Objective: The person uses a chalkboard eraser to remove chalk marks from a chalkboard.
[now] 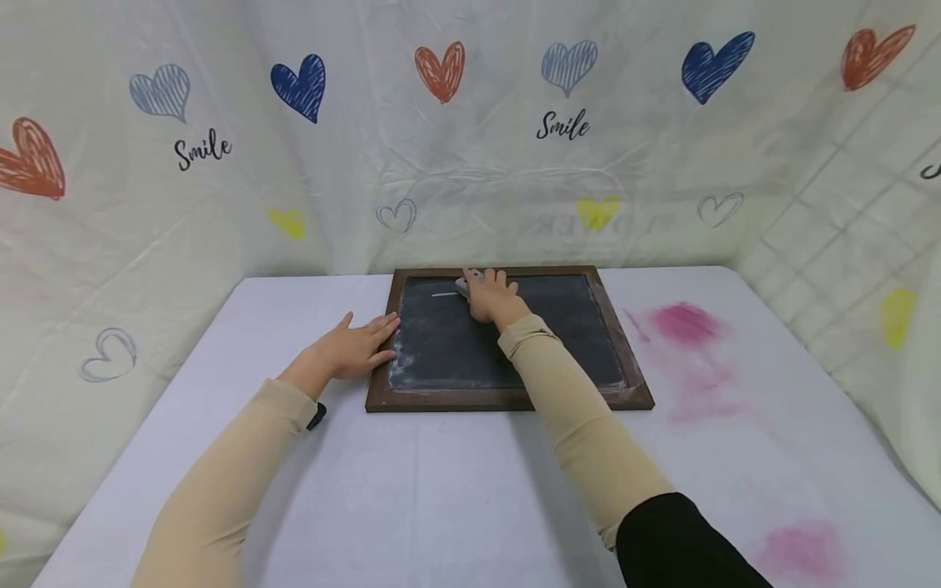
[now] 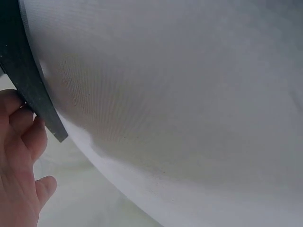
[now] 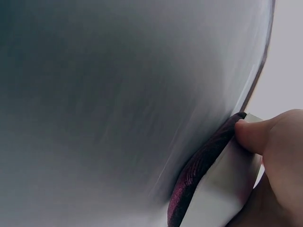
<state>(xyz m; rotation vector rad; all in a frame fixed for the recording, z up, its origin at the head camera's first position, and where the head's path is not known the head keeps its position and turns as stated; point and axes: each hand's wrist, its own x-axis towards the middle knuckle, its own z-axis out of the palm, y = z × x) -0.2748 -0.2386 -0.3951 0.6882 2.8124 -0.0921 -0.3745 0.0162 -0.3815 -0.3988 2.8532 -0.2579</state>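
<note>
A blackboard [image 1: 448, 351] with a brown wooden frame lies on the white-covered table. On its left frame edge my left hand [image 1: 349, 349] rests, fingers extended and spread; in the left wrist view the fingertips touch the dark frame [image 2: 29, 80]. Near the top of the board, my right hand [image 1: 496, 300] holds a board eraser [image 1: 462, 287]. The right wrist view shows the thumb on the eraser's whitish body [image 3: 215, 194], its dark purple felt pad [image 3: 189, 177] against the board. Left of the eraser is a short white chalk line [image 1: 444, 294].
Behind the table hangs a pale curtain [image 1: 500, 155] printed with hearts and "Smile". Pink stains [image 1: 687, 324] mark the tablecloth [image 1: 441, 490] right of the board. Chalk dust smears the board's lower left area.
</note>
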